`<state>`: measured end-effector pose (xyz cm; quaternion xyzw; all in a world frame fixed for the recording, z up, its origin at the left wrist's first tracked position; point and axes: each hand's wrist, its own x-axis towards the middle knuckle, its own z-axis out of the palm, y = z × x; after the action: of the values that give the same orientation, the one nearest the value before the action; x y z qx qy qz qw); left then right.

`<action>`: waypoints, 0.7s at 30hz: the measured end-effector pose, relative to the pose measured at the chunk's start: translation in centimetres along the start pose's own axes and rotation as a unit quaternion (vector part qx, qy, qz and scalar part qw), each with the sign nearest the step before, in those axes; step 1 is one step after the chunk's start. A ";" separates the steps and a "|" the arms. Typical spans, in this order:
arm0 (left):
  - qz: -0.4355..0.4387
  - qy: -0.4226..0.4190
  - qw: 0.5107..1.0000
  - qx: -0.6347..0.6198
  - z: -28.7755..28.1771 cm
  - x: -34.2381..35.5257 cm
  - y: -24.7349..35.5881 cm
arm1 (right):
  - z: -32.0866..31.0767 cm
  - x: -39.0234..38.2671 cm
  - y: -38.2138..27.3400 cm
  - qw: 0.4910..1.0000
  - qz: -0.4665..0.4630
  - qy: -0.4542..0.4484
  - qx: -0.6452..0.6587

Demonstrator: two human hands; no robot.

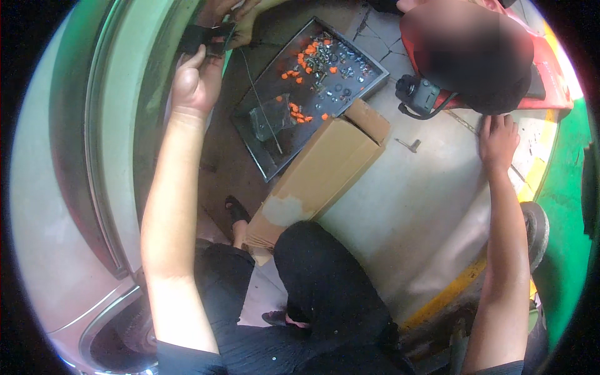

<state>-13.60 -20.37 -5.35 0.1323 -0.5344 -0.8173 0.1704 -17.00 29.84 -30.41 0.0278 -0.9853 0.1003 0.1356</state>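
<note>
Beside a silver car body (37, 187), my left hand (195, 84) is raised at the upper left, with fingers closed on a dark, flat part (206, 39) whose exact kind I cannot tell. Another person's hand (242, 28) touches the far side of the same part. My right hand (500, 139) rests on the floor at the right, fingers stretched out and holding nothing. It is close to the edge of a red creeper board (553, 87) on which another person lies.
A metal tray (375, 81) holds bolts, nuts, orange caps and a clear plastic bag (272, 117); a thin rod (259, 94) lies across it. A long cardboard box (322, 165) leans beside it. A black camera (417, 94) and a small metal tool (410, 145) are right of the tray.
</note>
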 end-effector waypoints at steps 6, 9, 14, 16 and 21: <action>-0.013 -0.022 1.000 -0.017 -0.2 0.0 0.0 | -0.2 0.1 -0.2 1.000 0.005 -0.007 -0.004; -0.002 -0.012 1.000 -0.004 0.0 -0.1 -0.1 | -0.2 0.1 -0.3 1.000 0.012 -0.022 -0.007; -0.018 0.006 1.000 -0.011 -0.3 0.0 0.2 | -0.2 0.1 -0.1 1.000 0.006 -0.011 -0.002; -0.039 -0.003 0.999 0.009 -0.6 0.0 0.3 | -0.3 0.1 -0.2 1.000 0.006 -0.013 -0.007; -0.014 -0.049 0.999 -0.013 -0.8 0.1 0.1 | -0.3 0.1 -0.3 1.000 0.006 -0.009 -0.004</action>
<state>-13.36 -21.12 -5.56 0.0970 -0.5296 -0.8319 0.1345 -16.99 29.61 -30.06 0.0225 -0.9870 0.0973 0.1261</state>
